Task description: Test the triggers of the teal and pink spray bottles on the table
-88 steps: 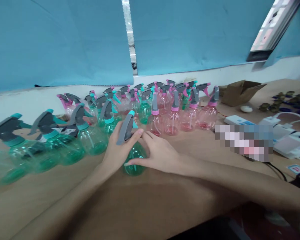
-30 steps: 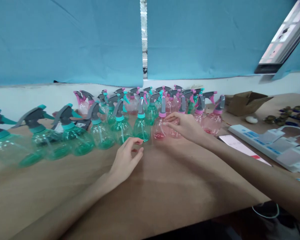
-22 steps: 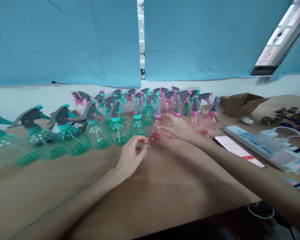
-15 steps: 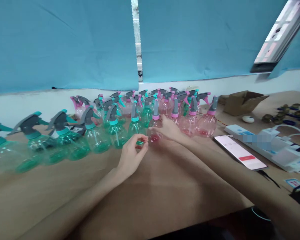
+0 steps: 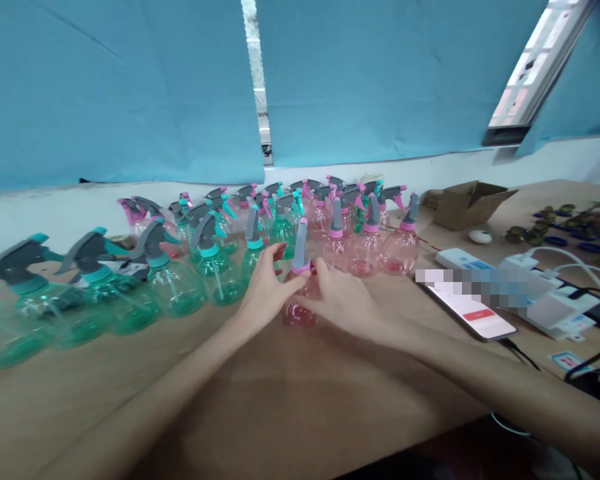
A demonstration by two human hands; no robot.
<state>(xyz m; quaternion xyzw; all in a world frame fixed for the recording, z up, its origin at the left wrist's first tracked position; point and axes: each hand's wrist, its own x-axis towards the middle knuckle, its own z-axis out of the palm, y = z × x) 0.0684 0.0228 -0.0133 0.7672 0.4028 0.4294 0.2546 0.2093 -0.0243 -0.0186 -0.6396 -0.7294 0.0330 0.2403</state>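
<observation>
A pink spray bottle (image 5: 300,310) with a grey trigger head stands on the brown table (image 5: 290,407), pulled out in front of the row. My left hand (image 5: 265,293) wraps its left side and my right hand (image 5: 337,300) wraps its right side, both closed on it. Behind stand several green spray bottles (image 5: 173,280) on the left and several pink spray bottles (image 5: 375,243) on the right, in rows toward the wall.
A phone (image 5: 473,310) with a lit screen lies right of my right arm. Beyond it are a white power strip (image 5: 530,293) with cables, a brown cardboard box (image 5: 467,200) and small dark caps (image 5: 555,223). Blue curtains (image 5: 120,87) hang behind.
My right hand has drawn a pink bottle out of the row toward me. My left hand, earlier curled empty on the table, has closed on that bottle's other side.
</observation>
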